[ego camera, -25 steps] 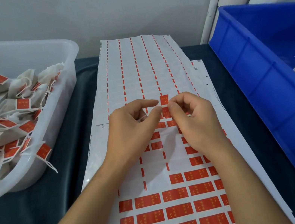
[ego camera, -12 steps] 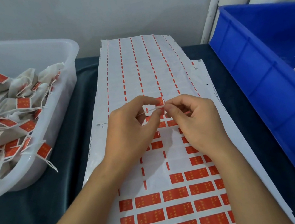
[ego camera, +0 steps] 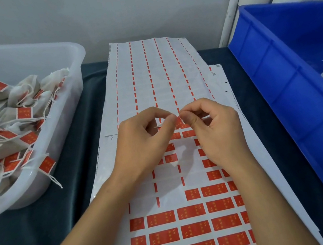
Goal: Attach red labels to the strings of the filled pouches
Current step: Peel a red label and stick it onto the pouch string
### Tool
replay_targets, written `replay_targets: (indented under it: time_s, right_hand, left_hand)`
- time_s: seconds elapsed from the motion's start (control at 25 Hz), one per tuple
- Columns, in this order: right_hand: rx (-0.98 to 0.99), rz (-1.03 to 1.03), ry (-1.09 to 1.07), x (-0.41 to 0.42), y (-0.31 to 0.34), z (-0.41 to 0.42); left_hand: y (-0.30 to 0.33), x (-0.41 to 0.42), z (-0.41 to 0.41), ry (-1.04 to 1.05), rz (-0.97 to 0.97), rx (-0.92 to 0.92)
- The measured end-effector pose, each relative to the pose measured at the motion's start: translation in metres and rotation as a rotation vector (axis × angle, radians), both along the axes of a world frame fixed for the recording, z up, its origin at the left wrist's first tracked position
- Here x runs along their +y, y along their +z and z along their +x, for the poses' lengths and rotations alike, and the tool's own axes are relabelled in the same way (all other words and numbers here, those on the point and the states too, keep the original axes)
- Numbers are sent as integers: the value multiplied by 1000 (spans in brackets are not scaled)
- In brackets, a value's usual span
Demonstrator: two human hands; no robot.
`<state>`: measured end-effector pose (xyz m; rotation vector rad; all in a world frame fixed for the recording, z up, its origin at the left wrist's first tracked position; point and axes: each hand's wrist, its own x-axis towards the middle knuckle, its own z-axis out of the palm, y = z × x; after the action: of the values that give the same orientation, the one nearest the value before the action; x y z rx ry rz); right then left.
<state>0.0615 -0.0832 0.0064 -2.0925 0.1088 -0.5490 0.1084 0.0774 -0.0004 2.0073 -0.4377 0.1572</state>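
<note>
A red label (ego camera: 178,122) sits pinched between the fingertips of the left hand (ego camera: 145,144) and right hand (ego camera: 216,134) over the label sheet (ego camera: 195,220) — many tagged pouches (ego camera: 4,119) fill the clear tub (ego camera: 71,58) to their left, few wait in the blue bin (ego camera: 292,86) to their right — nothing blocks them.

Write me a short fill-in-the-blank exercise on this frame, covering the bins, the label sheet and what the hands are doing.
1. The finished pouches, with red labels on their strings, lie in the clear tub on the person's ____ side.
2. The crate on the opposite side is ____ in colour.
3. The left hand and right hand meet at their ____ above the label sheet.
4. The sheet's unpeeled labels are ____ in colour.

Missing words: left; blue; fingertips; red
</note>
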Motion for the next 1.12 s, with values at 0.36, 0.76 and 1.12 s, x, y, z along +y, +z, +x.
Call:
replay_targets:
  time_s: [0.36,0.76,1.12]
  right_hand:
    - [-21,-43,0,-2,-1,1]
    - [56,105,81,-1,3,-2]
    - [58,156,98,-2,4,-2]
  left_hand:
    - [0,-1,2,-26,21,82]
    - [9,8,11,-147,-121,349]
    - [15,7,8,-127,-133,406]
